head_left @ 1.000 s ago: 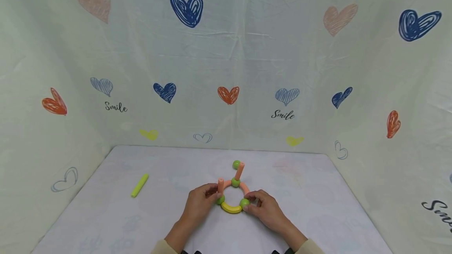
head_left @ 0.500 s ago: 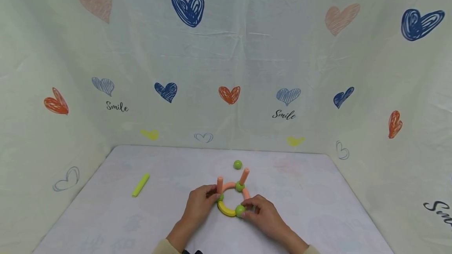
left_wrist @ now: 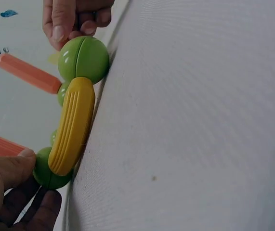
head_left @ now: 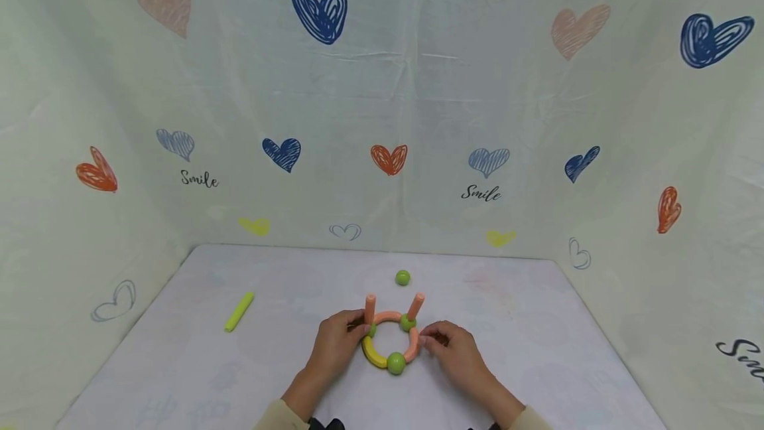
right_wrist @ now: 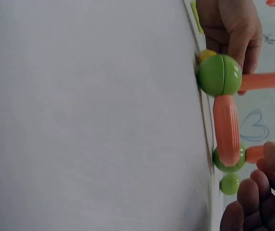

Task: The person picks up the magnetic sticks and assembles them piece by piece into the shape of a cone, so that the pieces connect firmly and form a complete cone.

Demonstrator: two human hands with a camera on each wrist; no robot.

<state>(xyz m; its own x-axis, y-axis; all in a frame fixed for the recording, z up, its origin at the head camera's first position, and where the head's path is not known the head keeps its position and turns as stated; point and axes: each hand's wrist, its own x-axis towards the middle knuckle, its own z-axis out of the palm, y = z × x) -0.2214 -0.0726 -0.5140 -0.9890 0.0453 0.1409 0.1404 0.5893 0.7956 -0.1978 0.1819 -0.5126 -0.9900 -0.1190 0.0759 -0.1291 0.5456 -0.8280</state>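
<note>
A ring of toy building pieces rests on the table: a yellow curved bar (head_left: 373, 355), two pink curved bars, right (head_left: 413, 345) and back (head_left: 389, 316), and three green balls. Pink straight rods rise from the left ball and the back-right ball (head_left: 408, 322). My left hand (head_left: 339, 345) pinches the left green ball (left_wrist: 53, 171) at the foot of the left rod (head_left: 370, 309). Beside the right pink bar, my right hand (head_left: 459, 354) has loosely bent fingers that hold nothing; whether a fingertip touches the bar, I cannot tell. The front ball (head_left: 396, 363) is free of both hands.
A loose green ball (head_left: 402, 277) lies behind the ring. To the left is a yellow-green straight rod (head_left: 239, 312). A white curtain (head_left: 394, 105) printed with hearts surrounds the back and sides of the table (head_left: 477, 290).
The ring has turned clockwise as seen from above, bringing the right ball round to the front. My right hand has let go of that ball and moved up beside the pink bar.
</note>
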